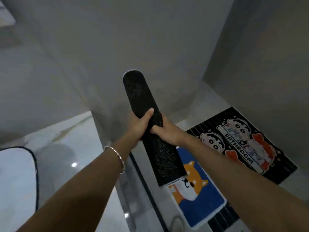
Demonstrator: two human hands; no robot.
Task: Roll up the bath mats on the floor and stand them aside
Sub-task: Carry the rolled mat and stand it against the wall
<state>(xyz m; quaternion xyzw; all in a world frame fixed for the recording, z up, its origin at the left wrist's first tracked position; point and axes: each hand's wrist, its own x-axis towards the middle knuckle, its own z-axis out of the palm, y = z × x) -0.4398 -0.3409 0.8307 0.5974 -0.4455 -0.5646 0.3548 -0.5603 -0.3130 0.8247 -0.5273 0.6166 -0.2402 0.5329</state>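
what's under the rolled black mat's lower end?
The blue dog-print bath mat lies flat on the floor beneath the rolled black dotted mat, which both hands hold in a grip. The roll covers the blue mat's upper corner.

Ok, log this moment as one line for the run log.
stage: one mat rolled | both hands: left hand and right hand grip rolled black mat | floor: blue dog mat, black cartoon BATHROOM mat flat

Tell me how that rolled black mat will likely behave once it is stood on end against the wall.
The rolled mat holds straight beyond both hands, the left hand and right hand, so it seems fairly stiff. Its dotted backing should probably grip the glossy floor. Being tall and narrow, it may tip, and the loose edge could unroll.
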